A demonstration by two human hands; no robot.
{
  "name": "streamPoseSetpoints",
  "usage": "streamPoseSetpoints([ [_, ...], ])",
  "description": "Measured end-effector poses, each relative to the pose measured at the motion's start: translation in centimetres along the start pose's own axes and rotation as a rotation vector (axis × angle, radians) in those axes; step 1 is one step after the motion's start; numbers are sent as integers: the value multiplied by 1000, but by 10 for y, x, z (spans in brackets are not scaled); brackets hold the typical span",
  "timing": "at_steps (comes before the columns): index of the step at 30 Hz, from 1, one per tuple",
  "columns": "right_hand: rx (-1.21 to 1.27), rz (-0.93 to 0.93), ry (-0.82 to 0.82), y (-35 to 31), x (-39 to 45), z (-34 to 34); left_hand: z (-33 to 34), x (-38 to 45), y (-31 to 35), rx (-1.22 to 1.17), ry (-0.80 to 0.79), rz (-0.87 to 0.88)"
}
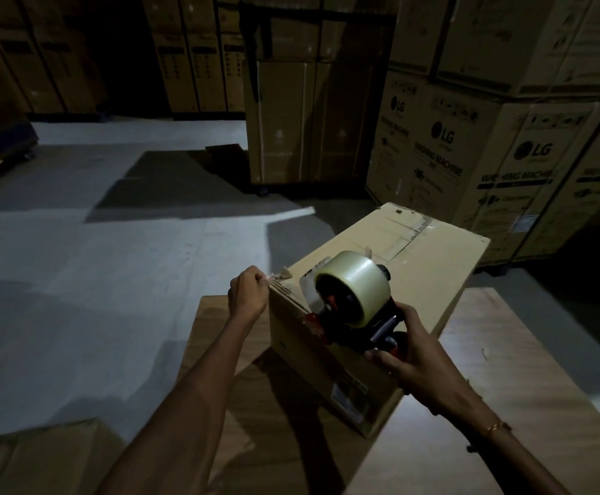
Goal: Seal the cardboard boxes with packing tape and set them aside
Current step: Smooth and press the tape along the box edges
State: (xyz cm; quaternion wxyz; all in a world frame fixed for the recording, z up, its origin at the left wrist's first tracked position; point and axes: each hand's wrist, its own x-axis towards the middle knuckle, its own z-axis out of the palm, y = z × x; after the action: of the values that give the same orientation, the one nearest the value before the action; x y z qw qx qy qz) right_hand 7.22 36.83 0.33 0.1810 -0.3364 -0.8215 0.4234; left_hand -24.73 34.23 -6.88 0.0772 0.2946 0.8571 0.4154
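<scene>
A closed cardboard box (430,259) stands on flat cardboard sheets in front of me, with clear tape along its top seam. My right hand (416,355) grips the handle of a red and black tape dispenser (355,312), which carries a big roll of clear packing tape (354,284) and sits at the box's near top edge. My left hand (248,292) pinches the loose end of the tape (280,275) at the box's near left corner.
Flat cardboard sheets (520,369) lie under and around the box. Large stacked washing machine cartons (470,144) rise at the right, a tall carton (305,119) behind. Grey concrete floor (77,266) spreads to the left.
</scene>
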Motion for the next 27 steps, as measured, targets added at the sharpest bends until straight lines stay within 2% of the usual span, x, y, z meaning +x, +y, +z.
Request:
streamPoseSetpoints([
  [5, 45, 6, 15, 12, 2, 3, -2, 4, -2, -24, -43, -37],
  [9, 118, 52, 20, 23, 0, 4, 0, 4, 1, -91, -88, -172],
  [13, 129, 66, 8, 24, 0, 4, 5, 7, 16, -26, -142, -297],
  [18, 116, 65, 5, 21, 0, 3, 9, 16, 14, -239, -241, -478],
  [21, 94, 68, -10, 19, -1, 3, 9, 13, 9, -263, -280, -529],
  [22, 92, 71, -15, 18, -1, 3, 9, 10, 8, -208, -251, -516],
  [24, 88, 79, -19, 17, -1, 2, 8, -1, 10, -14, -117, -385],
  [26, 77, 82, -30, 16, -1, 1, 7, -19, 15, 85, 6, -148],
  [27, 72, 81, -35, 16, -1, 1, 7, -28, 17, 126, 19, -29],
])
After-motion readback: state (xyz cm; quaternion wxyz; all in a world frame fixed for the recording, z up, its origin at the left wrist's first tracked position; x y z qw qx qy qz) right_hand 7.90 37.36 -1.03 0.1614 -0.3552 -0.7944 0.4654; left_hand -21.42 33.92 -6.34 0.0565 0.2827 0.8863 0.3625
